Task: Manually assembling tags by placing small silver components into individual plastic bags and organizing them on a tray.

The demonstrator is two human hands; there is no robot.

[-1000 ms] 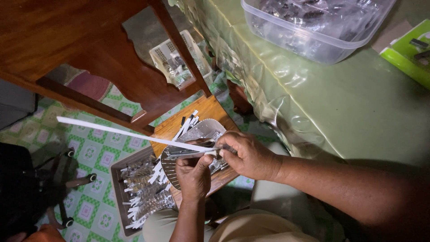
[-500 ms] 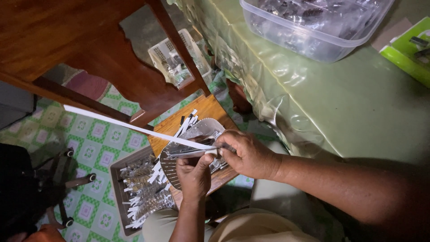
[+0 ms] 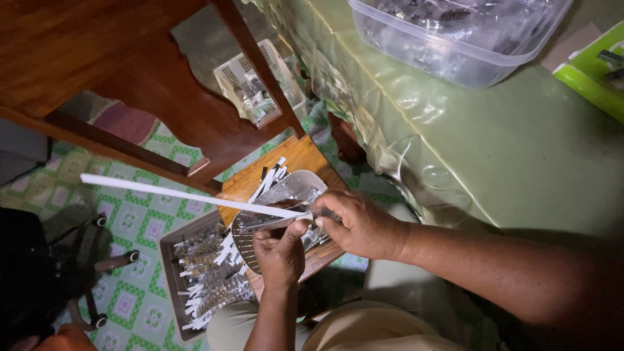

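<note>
Head view: the left hand [image 3: 281, 250] is closed from below around a small silvery packet [image 3: 272, 223], thumb pressed over its top. The right hand [image 3: 356, 223] is curled shut, pinching the near end of a long white strip [image 3: 188, 195] where it meets the packet; the strip runs out to the left, above the tiled floor [image 3: 136, 224]. Under both hands lies a round perforated tray [image 3: 292, 188] on a small wooden stool [image 3: 302, 159], and left of that a grey tray [image 3: 170, 273] heaped with silvery packets and short white strips [image 3: 203, 286]. To the far right a clear plastic tub [image 3: 455, 45] sits on the green-covered surface [image 3: 520, 149].

The strip juts far out unsupported; I judge that a slack pinch could let it droop, slip sideways, or kink at the packet's edge.

Against half a second ago, the strip's far end sits slightly higher and further left; both hands keep the same grip.
</note>
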